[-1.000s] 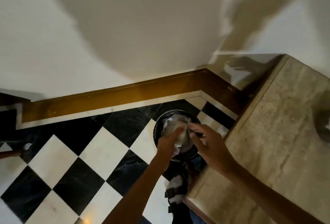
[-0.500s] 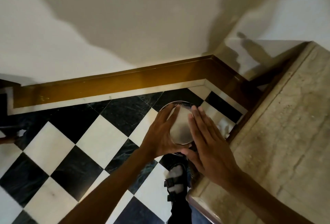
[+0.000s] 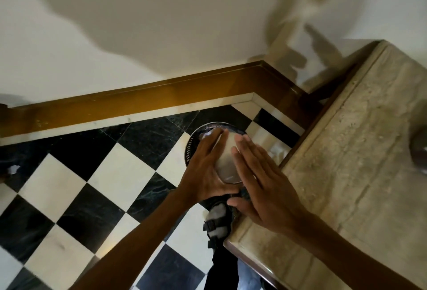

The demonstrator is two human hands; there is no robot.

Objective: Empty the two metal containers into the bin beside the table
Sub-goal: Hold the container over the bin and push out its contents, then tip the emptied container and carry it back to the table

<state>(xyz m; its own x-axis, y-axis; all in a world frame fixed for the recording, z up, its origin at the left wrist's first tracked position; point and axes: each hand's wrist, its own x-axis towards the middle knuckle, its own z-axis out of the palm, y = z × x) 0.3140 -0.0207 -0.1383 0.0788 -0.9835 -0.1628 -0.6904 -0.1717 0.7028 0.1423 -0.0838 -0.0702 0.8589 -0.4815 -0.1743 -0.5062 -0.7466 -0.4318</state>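
Observation:
A round metal container point(image 3: 227, 162) is held upside down, its base towards me, right above the dark round bin point(image 3: 191, 148) on the floor beside the table. My left hand point(image 3: 205, 171) grips the container's left side. Flat against its right side lies my right hand point(image 3: 261, 192), fingers stretched out straight. The container's mouth and the inside of the bin are hidden behind it. A second metal container point(image 3: 419, 148) shows partly at the right edge, on the stone table point(image 3: 358, 185).
The bin stands in a corner of the black-and-white tiled floor, close to the brown skirting board point(image 3: 138, 102) and the table's edge. My sandalled foot point(image 3: 217, 222) is just in front of the bin. A white scrap point(image 3: 13, 169) lies far left.
One second ago white paper showed at the tilted container over the bin. Now the container is fully overturned, and my right hand has flattened against it.

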